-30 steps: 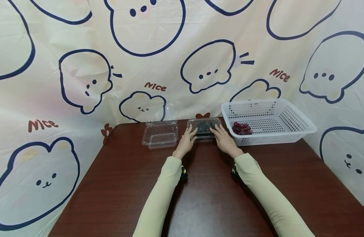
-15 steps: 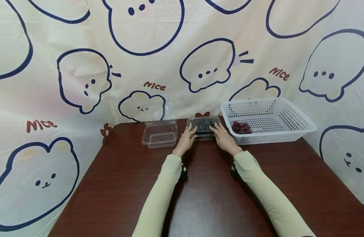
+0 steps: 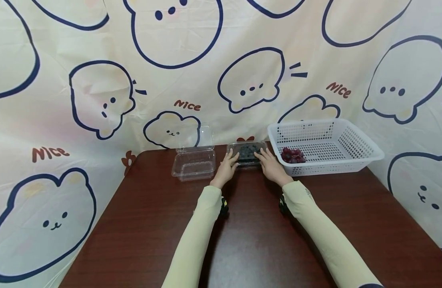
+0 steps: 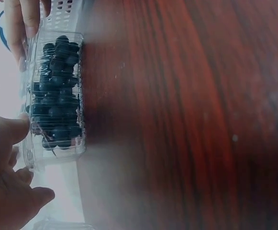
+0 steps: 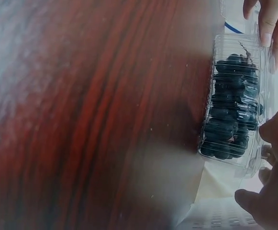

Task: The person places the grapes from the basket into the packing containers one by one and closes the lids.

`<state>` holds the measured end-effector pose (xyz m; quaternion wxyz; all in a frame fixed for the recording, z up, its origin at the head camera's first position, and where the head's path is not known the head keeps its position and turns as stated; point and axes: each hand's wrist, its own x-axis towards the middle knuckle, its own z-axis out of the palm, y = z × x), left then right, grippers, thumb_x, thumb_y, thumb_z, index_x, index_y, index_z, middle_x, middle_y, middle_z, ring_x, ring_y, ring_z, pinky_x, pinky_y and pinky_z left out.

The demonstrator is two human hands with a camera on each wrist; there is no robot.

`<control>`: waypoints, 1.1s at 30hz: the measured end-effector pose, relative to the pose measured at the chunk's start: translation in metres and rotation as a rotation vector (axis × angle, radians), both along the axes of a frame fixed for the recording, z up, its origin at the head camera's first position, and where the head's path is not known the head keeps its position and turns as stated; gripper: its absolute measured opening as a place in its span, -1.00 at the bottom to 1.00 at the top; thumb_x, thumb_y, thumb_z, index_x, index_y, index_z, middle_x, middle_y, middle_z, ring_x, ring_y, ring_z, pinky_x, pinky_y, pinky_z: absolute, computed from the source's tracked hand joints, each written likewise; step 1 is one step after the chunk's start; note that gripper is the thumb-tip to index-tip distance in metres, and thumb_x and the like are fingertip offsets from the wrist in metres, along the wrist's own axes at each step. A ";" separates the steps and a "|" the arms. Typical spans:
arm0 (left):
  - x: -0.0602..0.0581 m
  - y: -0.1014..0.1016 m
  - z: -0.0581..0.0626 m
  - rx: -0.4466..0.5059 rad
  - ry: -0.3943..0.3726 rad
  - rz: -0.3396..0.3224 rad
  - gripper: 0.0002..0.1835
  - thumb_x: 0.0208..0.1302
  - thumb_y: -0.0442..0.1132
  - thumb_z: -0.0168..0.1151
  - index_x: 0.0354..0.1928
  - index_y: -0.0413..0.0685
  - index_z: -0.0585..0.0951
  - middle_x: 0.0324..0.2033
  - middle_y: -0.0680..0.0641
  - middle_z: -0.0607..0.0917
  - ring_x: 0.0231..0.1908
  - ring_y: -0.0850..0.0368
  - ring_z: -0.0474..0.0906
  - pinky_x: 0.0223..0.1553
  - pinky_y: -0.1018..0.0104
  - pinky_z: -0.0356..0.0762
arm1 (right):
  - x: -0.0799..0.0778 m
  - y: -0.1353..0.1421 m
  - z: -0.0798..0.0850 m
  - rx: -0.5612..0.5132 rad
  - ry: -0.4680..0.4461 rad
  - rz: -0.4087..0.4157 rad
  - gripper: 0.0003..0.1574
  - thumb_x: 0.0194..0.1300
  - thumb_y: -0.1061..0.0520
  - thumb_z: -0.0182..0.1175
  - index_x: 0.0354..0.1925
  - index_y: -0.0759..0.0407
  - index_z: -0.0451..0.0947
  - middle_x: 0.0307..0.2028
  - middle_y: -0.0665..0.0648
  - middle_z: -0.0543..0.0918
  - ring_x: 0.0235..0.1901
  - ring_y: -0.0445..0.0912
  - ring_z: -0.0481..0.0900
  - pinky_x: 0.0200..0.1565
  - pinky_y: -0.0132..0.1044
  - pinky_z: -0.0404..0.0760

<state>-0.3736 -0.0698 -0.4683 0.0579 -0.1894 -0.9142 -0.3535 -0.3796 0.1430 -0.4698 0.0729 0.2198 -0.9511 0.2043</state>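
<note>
A clear plastic clamshell box [image 3: 247, 164] of black grapes [image 3: 247, 153] sits at the table's far edge, its lid down over them. My left hand [image 3: 226, 170] lies at the box's left end, fingertips pressing on the lid. At the opposite end my right hand [image 3: 273, 168] does the same with its fingers spread. In the left wrist view the dark grapes [image 4: 57, 96] fill most of the box, with a bit of stem at one end. The right wrist view shows the thumb and fingers of the right hand [image 5: 277, 167] around the lid's corner.
Left of the box, another clear clamshell box [image 3: 193, 176] stands with its lid raised. A white perforated basket [image 3: 336, 168] on the right holds a bunch of red grapes [image 3: 293, 156]. Behind the brown table [image 3: 257, 240] hangs a cartoon-printed cloth [image 3: 170, 84].
</note>
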 end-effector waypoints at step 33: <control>-0.003 -0.001 -0.004 -0.010 0.051 -0.007 -0.47 0.41 -0.27 -0.04 0.39 -0.03 0.19 0.43 -0.20 -0.04 0.42 -0.14 -0.16 0.25 -0.33 -0.08 | -0.008 0.008 -0.007 0.001 0.033 0.045 -0.38 0.43 0.25 -0.15 0.41 0.10 0.07 0.42 0.32 -0.05 0.41 0.23 -0.19 0.34 0.12 -0.02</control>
